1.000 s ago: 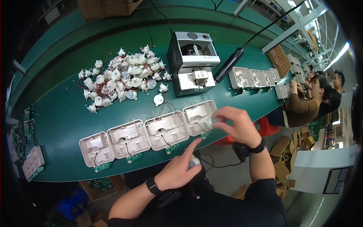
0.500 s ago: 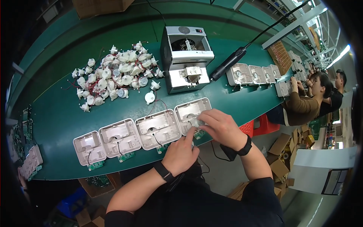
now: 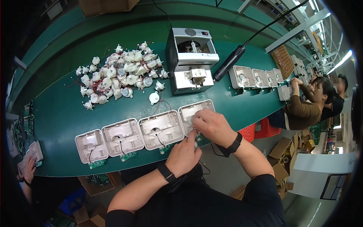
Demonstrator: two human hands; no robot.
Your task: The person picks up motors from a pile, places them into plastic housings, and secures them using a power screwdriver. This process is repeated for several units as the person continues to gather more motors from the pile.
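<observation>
My right hand [image 3: 216, 128] reaches into the rightmost of several pale plastic housings [image 3: 206, 105] along the table's front edge. Its fingers are closed on a small whitish part [image 3: 192, 119], mostly hidden behind them. My left hand [image 3: 183, 154] rests at that housing's near edge, index finger stretched to the right fingertips, thumb apart. A bit of green circuit board [image 3: 199, 137] shows below the right hand. Beside it stand three similar housings [image 3: 160, 130], [image 3: 123, 140], [image 3: 90, 147], each with a black wire and a green board at its front edge.
White round parts with red wires lie in a pile [image 3: 121, 75]; one loose part [image 3: 154, 98] lies nearer. A grey-black machine [image 3: 192, 60] stands behind the housings, beside a hanging black power screwdriver [image 3: 229, 63]. More filled housings [image 3: 242, 77] and co-workers [image 3: 310, 102] are at right; another person's hand [image 3: 28, 170] is at left.
My right hand has shifted slightly left and down over the same housing, hiding more of the whitish part. The view has shifted slightly. Another person's hand has come into view at far left.
</observation>
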